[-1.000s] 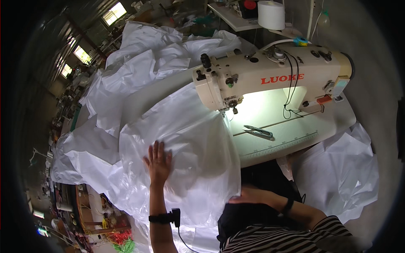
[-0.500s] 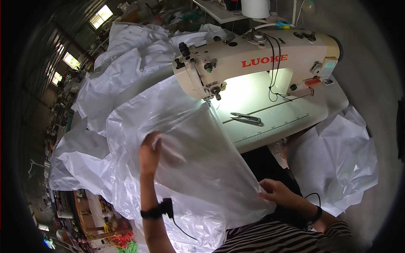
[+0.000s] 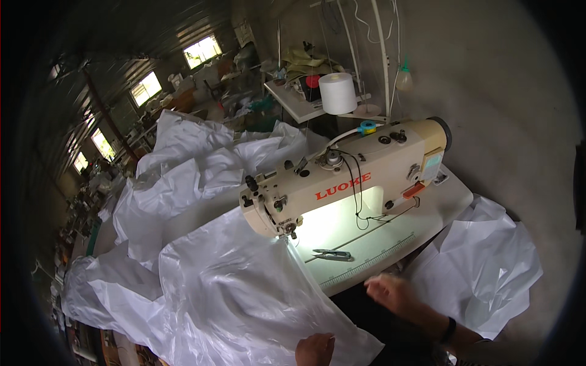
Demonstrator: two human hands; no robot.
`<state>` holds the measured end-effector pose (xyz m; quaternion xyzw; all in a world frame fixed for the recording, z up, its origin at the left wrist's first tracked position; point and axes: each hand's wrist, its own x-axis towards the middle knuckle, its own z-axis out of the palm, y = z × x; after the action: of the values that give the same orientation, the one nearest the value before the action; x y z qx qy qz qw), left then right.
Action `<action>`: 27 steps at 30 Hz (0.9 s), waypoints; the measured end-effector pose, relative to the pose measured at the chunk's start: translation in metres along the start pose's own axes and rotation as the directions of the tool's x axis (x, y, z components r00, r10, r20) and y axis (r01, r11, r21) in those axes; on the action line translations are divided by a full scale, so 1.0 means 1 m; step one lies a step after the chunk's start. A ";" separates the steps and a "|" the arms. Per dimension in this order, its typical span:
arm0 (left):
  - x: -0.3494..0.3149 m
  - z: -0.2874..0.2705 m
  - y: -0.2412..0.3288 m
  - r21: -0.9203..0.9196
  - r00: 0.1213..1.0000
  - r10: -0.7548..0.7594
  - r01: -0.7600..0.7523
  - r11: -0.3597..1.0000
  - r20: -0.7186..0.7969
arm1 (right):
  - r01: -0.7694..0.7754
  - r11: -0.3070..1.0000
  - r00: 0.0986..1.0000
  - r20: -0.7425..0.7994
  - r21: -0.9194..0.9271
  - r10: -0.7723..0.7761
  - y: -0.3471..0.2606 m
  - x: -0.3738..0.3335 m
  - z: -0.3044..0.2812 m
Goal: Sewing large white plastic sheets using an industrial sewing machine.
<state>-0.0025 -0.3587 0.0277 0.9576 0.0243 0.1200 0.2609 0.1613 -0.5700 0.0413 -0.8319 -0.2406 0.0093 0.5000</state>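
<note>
White sheet (image 3: 244, 293) spread left to lower centre of frame, right edge set under machine (image 3: 397, 152) head. Sewing judged partway; finished seam not discernible, edge toward lower right apparently left. Left hand (image 3: 315, 349) placed at sheet, lower centre; finger grip cannot be told. Right hand (image 3: 394, 294) blurred, fingers loosely bent, nothing seen held. Snips (image 3: 332, 255) laid on bed (image 3: 378, 235), near sheet edge, possibly in way. White heaps (image 3: 482, 268) seen right and upper left; thread cone (image 3: 337, 94), upper centre.

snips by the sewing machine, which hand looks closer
The right hand, by the front edge of the table; the left hand is farther off, over the white sheet at the picture's bottom.
</note>
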 end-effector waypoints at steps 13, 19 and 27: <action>0.000 0.001 0.024 -0.013 0.989 0.105 -0.107 0.994 -0.108 | 0.114 0.931 0.969 -0.247 0.346 -0.027 0.063 0.137 -0.037; 0.006 0.006 0.014 0.029 0.986 0.150 -0.149 0.988 -0.075 | 0.351 0.073 0.908 -0.358 0.934 0.218 0.066 0.099 -0.100; 0.006 0.006 0.021 0.033 0.982 0.188 -0.188 0.982 0.006 | 0.156 0.570 0.813 -0.432 0.807 0.390 0.126 0.157 -0.152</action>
<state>0.0044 -0.3793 0.0352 0.9599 -0.0647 0.1425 0.2326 0.3883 -0.6802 0.0473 -0.4848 0.0108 -0.0946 0.8694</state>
